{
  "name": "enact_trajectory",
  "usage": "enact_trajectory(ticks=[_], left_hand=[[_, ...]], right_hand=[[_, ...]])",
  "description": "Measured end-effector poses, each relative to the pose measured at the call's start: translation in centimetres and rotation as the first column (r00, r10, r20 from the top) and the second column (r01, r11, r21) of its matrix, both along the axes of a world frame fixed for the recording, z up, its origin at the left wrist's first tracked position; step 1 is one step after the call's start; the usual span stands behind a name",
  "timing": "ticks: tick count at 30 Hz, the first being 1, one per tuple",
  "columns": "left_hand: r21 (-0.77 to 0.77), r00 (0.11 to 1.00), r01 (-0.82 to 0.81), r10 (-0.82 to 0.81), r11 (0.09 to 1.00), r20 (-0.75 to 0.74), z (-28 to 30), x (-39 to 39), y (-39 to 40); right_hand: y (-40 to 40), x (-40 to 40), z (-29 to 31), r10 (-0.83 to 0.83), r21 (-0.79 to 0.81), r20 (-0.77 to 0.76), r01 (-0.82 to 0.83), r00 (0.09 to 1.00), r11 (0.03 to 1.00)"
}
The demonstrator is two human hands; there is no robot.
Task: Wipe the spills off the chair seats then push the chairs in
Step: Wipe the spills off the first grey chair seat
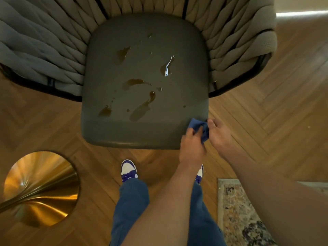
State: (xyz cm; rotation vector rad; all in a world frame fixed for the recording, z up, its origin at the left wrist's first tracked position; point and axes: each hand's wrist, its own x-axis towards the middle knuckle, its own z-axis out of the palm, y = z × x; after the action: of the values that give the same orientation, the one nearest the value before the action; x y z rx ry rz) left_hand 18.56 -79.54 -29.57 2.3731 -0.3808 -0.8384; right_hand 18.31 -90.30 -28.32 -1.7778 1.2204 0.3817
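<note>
Nearest the camera, 2 bare forearms reach forward over blue trousers (pixel 131 206) and a pair of purple-and-white shoes (pixel 129 170) standing on the herringbone wood floor (pixel 266 110), just short of the front edge of the chair seat (pixel 145 68). A patterned rug (pixel 237 210) lies on the floor to the right of the legs, nearer than the seat, and a round brass-coloured table base (pixel 40 189) sits to the left, also nearer than the seat.

At the seat's front right corner the 2 hands meet on a bunched blue cloth (pixel 199 127). The left hand (pixel 192 148) has its fingers curled over the cloth from the near side, gripping it. The right hand (pixel 220 134) holds the cloth's right edge, thumb and fingers pinched on the fabric. The cloth overlaps the seat's corner; whether it touches the seat cannot be told.

The grey padded seat carries brown liquid spills (pixel 142 109): 2 larger puddles near the front, 1 smear in the middle, 1 toward the back left, 1 glinting patch toward the back right, with small droplets scattered between them. None of the spills lies under the cloth.

Beyond the seat, the chair's curved back of thick woven grey-beige rope (pixel 49 50) wraps around the rear and both sides on a dark frame.
</note>
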Motion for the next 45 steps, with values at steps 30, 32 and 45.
enact_trajectory(ticks=[30,32,45], left_hand=[[0.459,0.925,-0.255,0.077,0.851,0.372,-0.3,18.8,26.8],[0.397,0.917,-0.312,0.163,0.863,0.364,-0.3,18.4,26.2],[0.055,0.953,-0.267,0.255,0.962,0.166,-0.2,11.1,9.3]], right_hand=[[1.4,5.4,-0.7,0.115,-0.086,-0.166,-0.13,0.979,0.988],[1.4,5.3,-0.6,0.081,-0.082,-0.14,-0.094,0.987,0.992],[-0.7,4.2,1.0,-0.169,0.117,-0.021,0.17,0.985,0.978]])
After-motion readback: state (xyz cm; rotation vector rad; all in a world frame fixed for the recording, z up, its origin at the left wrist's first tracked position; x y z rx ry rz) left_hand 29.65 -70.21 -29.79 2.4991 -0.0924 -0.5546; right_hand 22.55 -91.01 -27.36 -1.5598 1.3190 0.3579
